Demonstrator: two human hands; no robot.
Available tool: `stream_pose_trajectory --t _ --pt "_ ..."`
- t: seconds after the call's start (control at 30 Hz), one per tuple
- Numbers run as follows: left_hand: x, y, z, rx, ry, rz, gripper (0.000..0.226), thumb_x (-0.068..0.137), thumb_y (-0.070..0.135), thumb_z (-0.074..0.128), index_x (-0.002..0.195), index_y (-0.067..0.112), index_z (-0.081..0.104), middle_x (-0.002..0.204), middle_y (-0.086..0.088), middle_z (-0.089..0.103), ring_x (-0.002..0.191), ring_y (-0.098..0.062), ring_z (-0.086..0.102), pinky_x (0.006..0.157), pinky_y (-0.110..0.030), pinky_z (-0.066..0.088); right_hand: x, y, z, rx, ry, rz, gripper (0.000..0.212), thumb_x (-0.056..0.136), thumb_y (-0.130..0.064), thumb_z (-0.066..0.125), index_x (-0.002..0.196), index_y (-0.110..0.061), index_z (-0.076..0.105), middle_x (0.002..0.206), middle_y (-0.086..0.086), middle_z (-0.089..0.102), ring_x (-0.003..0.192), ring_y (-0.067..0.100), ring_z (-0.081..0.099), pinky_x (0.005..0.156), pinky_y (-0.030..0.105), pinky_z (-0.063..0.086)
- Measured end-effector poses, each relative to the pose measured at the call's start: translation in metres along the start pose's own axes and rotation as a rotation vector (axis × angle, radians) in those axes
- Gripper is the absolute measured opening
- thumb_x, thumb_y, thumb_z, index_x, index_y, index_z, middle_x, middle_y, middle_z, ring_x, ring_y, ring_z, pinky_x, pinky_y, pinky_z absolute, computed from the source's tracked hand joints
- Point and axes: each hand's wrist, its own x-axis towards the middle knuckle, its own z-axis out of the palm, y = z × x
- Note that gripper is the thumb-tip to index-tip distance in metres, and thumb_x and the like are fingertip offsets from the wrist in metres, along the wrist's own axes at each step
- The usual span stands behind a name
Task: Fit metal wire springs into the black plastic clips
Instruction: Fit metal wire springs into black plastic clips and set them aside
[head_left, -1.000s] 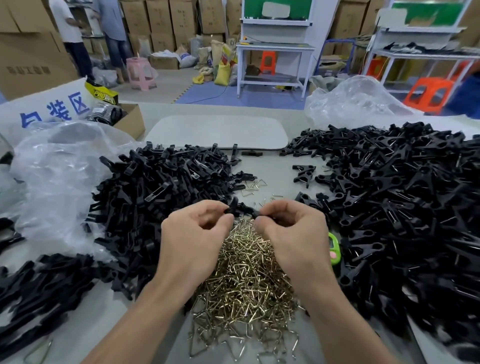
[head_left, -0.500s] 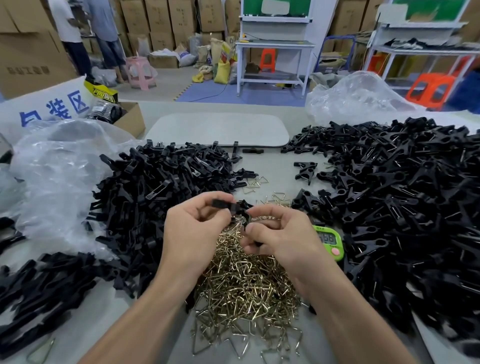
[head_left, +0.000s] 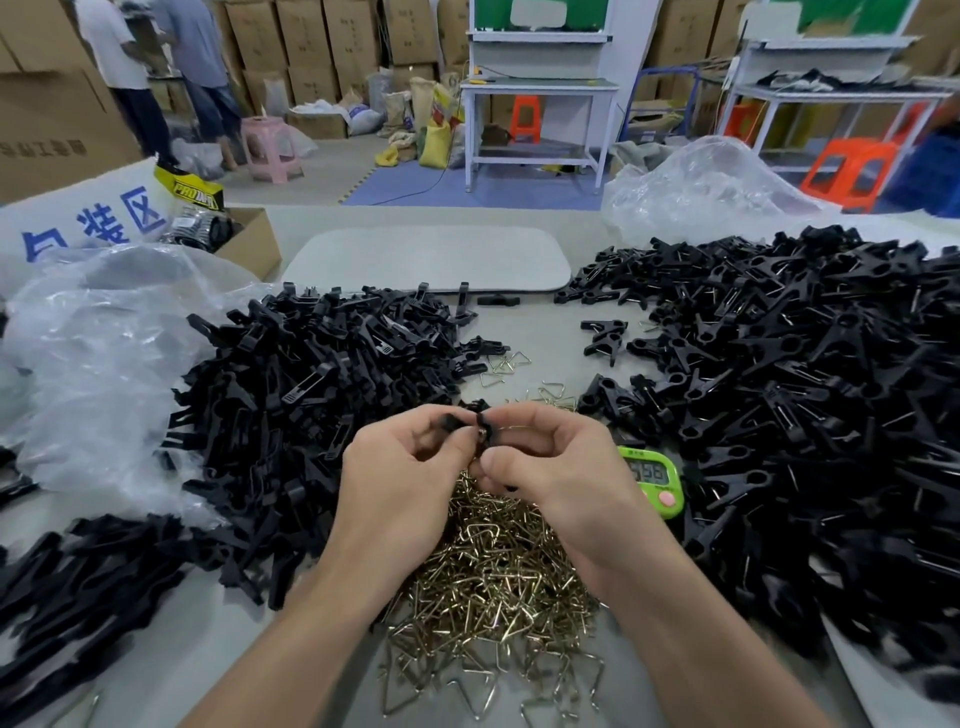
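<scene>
- The left hand (head_left: 400, 483) and right hand (head_left: 550, 467) pinched one black clip (head_left: 460, 420) between curled fingers (head_left: 530, 418), above the springs (head_left: 493, 577) heaped on the counter (head_left: 540, 343).
- Probably a spring was being seated in the clip; I could not tell how far.
- The next move likely called for a firm press home.
</scene>
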Motion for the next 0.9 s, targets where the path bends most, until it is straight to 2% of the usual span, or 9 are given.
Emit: stream_pose_trajectory --t 0.13,0.2,0.23,0.37,0.5,0.6,0.67,0.8,0.9 --pt "0.0005 0.0014 -0.0051 -0.028 0.093 -0.009 0.022 0.081 0.035 0.086 0.088 0.054 0.079 0.07 0.02 0.075 0.059 0.002 0.067 0.055 -0.012 0.05 0.002 0.0004 -0.0019 -0.053 0.091 -0.031 0.027 0.079 0.006 0.08 0.095 -0.017 0.077 0.09 0.008 0.08 0.079 0.022 0.075 0.076 0.033 0.062" --pt "0.0054 -0.0015 -0.0057 -0.163 0.062 -0.053 0.023 0.082 0.023 0.086 0.093 0.043 0.082 0.079 0.009 0.08 0.076 -0.017 0.077 0.074 -0.032 0.063 0.0024 -0.0012 -0.0002 -0.08 0.092 -0.039 0.022 0.079 0.003 0.08 0.087 -0.018 0.076 0.086 0.009 0.079 0.077 0.022 0.074 0.076 0.04 0.064" --pt "0.0066 -0.0016 -0.0043 -0.22 0.028 -0.076 0.023 0.083 0.017 0.084 0.094 0.038 0.084 0.083 0.004 0.081 0.081 -0.022 0.078 0.079 -0.035 0.064 0.002 -0.0013 0.0011 -0.097 0.097 -0.043 0.022 0.08 0.002 0.08 0.085 -0.019 0.076 0.085 0.009 0.079 0.077 0.022 0.074 0.079 0.042 0.064" --pt "0.0066 -0.0004 0.0009 -0.288 -0.067 -0.118 0.021 0.085 0.01 0.082 0.091 0.03 0.085 0.085 -0.003 0.081 0.081 -0.013 0.077 0.073 -0.017 0.057 -0.0003 0.0028 0.0039 -0.224 0.198 -0.089 0.024 0.078 -0.004 0.084 0.084 -0.026 0.076 0.081 -0.001 0.078 0.079 0.017 0.075 0.081 0.042 0.063" --pt "0.0058 -0.0036 -0.0026 -0.134 -0.08 -0.083 0.024 0.085 0.015 0.082 0.095 0.037 0.084 0.081 0.003 0.08 0.078 -0.015 0.075 0.073 -0.032 0.06 0.0003 0.0015 0.0022 -0.247 0.276 -0.129 0.022 0.077 -0.007 0.083 0.083 -0.027 0.077 0.078 -0.004 0.078 0.077 0.016 0.075 0.078 0.041 0.063" --pt "0.0016 -0.0024 -0.0041 0.021 -0.098 -0.012 0.028 0.081 0.015 0.08 0.088 0.042 0.082 0.082 0.023 0.078 0.081 0.004 0.074 0.069 -0.008 0.052 0.0007 -0.0007 0.0002 -0.267 0.29 -0.198 0.023 0.076 -0.004 0.083 0.083 -0.026 0.077 0.079 -0.007 0.078 0.077 0.01 0.075 0.077 0.032 0.061" --pt "-0.001 -0.001 -0.0045 0.065 -0.099 0.013 0.035 0.08 0.015 0.081 0.086 0.049 0.078 0.082 0.029 0.075 0.082 0.011 0.071 0.07 -0.002 0.048 -0.0006 -0.0004 0.0005 -0.298 0.274 -0.234 0.024 0.077 -0.003 0.083 0.084 -0.026 0.077 0.081 -0.01 0.078 0.08 0.007 0.075 0.079 0.027 0.06" --pt "-0.0022 -0.0022 -0.0047 0.115 -0.105 0.012 0.044 0.081 0.022 0.084 0.093 0.063 0.074 0.085 0.028 0.076 0.086 0.008 0.072 0.08 -0.02 0.056 -0.0045 -0.0013 0.0037 -0.313 0.203 -0.253 0.033 0.081 -0.003 0.082 0.089 -0.035 0.078 0.084 -0.012 0.079 0.083 0.007 0.076 0.08 0.025 0.061" --pt "-0.0005 -0.0035 -0.0057 0.03 -0.101 -0.029 0.039 0.085 0.021 0.083 0.103 0.055 0.075 0.083 0.023 0.078 0.081 0.005 0.074 0.077 -0.02 0.055 -0.003 -0.0006 0.0006 -0.299 0.248 -0.229 0.025 0.08 -0.009 0.086 0.084 -0.033 0.08 0.083 -0.013 0.079 0.081 0.007 0.075 0.078 0.025 0.061"
